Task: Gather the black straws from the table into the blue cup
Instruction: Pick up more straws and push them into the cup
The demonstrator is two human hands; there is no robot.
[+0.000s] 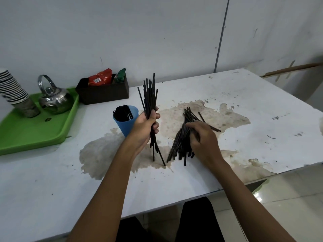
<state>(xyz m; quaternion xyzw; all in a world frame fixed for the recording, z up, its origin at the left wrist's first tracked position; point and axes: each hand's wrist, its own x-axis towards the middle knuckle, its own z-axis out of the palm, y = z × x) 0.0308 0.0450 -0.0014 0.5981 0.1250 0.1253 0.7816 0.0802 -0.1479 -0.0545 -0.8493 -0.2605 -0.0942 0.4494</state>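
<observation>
The left hand point(146, 127) is clenched round a bundle of black straws point(150, 95), held nearly upright with its lower ends touching the white table point(244, 119); the blue cup point(125, 125), already holding straws, stands just beside that hand at its 9 o'clock. At the left hand's 3 o'clock, the right hand point(203, 138) rests with fingers curled loosely on the loose pile of straws point(181, 145) lying flat, not closed around any.

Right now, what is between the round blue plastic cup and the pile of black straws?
The left hand, gripping an upright bunch of thin black straws; head view.
</observation>
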